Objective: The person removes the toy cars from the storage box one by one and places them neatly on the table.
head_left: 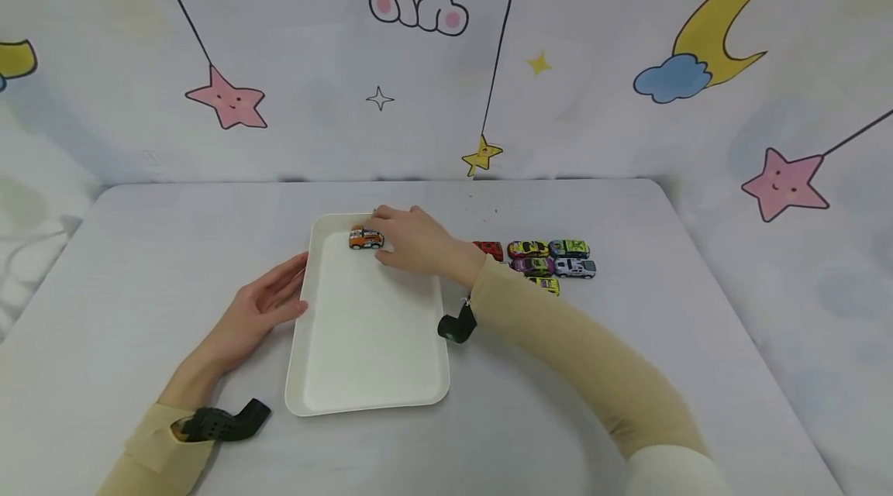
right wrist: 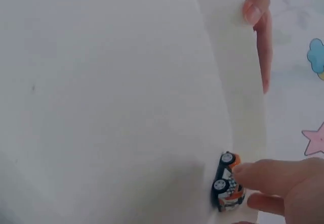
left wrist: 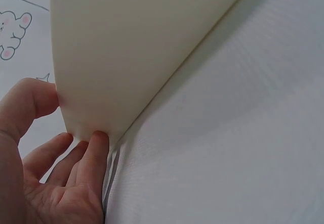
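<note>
A small orange toy car [head_left: 366, 238] with white and black markings stands on its wheels in the white tray [head_left: 370, 341], near its far left corner. My right hand [head_left: 415, 240] reaches over the tray to it. In the right wrist view a straight fingertip touches the side of the toy car [right wrist: 229, 183]; the thumb is mostly hidden there. My left hand [head_left: 261, 306] rests against the tray's left side, fingers spread along the outer wall. Its fingertips touch the tray [left wrist: 121, 57] from outside in the left wrist view.
To the right of the tray, several toy cars [head_left: 575, 268] in red, yellow, green, purple and white sit close together in rows on the white table [head_left: 698, 372]. My right forearm hides part of them. A patterned cloth backdrop [head_left: 300, 54] rises behind the table.
</note>
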Demonstrator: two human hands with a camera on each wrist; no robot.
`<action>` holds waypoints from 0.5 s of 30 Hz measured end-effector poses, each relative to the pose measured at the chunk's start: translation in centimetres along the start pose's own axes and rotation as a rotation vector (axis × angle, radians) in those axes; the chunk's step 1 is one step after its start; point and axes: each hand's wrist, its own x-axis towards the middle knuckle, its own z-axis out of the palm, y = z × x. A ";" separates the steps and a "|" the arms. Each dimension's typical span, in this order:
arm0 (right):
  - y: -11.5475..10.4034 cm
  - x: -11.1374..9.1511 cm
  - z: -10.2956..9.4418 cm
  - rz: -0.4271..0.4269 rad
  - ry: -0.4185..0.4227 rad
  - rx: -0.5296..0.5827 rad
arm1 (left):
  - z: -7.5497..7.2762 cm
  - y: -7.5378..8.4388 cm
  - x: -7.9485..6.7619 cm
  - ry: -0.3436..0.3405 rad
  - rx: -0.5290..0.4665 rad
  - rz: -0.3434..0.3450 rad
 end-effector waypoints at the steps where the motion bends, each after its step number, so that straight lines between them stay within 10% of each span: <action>1: 0.0 0.2 0.2 0.000 -0.007 -0.009 | 0.0 0.0 0.0 0.001 0.000 0.001; 15: 0.0 0.4 2.1 0.018 0.053 -0.130 | 0.0 -0.2 0.0 0.008 0.004 0.006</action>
